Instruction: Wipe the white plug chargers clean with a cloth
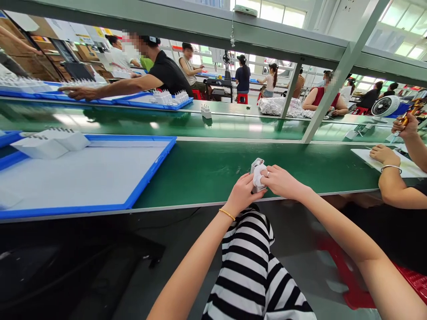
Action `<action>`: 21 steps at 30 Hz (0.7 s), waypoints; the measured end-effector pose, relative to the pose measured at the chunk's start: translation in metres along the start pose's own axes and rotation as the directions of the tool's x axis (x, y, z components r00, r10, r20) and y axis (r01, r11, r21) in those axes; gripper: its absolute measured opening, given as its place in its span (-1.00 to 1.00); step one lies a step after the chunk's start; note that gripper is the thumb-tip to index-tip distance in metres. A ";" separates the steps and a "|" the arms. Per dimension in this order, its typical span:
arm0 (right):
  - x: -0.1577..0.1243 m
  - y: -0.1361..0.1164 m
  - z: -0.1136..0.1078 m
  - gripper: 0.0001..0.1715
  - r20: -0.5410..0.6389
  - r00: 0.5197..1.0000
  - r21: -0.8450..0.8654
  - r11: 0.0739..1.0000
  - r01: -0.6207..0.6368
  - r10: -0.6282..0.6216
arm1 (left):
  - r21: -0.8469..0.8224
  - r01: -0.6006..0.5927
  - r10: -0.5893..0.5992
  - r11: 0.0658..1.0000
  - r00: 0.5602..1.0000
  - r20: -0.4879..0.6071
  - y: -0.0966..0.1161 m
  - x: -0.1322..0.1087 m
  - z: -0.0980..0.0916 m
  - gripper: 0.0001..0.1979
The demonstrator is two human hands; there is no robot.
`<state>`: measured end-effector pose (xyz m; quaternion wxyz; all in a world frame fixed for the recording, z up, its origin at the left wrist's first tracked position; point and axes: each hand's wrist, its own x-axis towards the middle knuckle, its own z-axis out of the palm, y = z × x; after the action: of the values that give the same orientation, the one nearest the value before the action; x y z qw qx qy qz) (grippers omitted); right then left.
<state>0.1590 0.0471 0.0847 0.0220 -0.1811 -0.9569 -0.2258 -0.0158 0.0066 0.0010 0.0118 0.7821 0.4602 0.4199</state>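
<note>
Both my hands meet at the near edge of the green table (pixel 213 169). My left hand (pixel 242 192) is closed around a small white charger block (pixel 256 165), held upright. My right hand (pixel 282 181) pinches a small white cloth or pad (pixel 258 177) against the side of that block. A gold bracelet sits on my left wrist and a ring on a right finger. My striped lap is below them.
A blue-rimmed white tray (pixel 151 171) lies at left with white blocks (pixel 50 142) at its far corner. A co-worker's arms (pixel 393 171) rest at right. Across the conveyor, a person's arm (pixel 110 86) reaches over blue trays; a metal post (pixel 333 84) slants up.
</note>
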 end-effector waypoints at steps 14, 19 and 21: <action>-0.006 -0.005 0.010 -0.78 -0.026 0.992 0.235 0.966 -0.111 0.120 | -0.003 0.002 -0.002 1.000 1.000 0.019 0.005 -0.004 -0.004 -0.62; -0.010 0.000 0.024 -0.70 -0.146 0.897 0.568 0.778 -0.269 0.417 | -0.012 0.005 -0.005 1.000 1.000 0.003 0.003 -0.006 -0.003 -0.52; -0.010 0.007 0.026 -0.62 -0.183 0.777 0.613 0.688 -0.388 0.602 | -0.003 0.016 -0.016 1.000 1.000 -0.002 0.002 -0.005 -0.004 -0.53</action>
<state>0.1719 0.0608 0.0631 0.3137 -0.3775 -0.8703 0.0400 -0.0182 0.0003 0.0005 0.0160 0.7780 0.4658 0.4213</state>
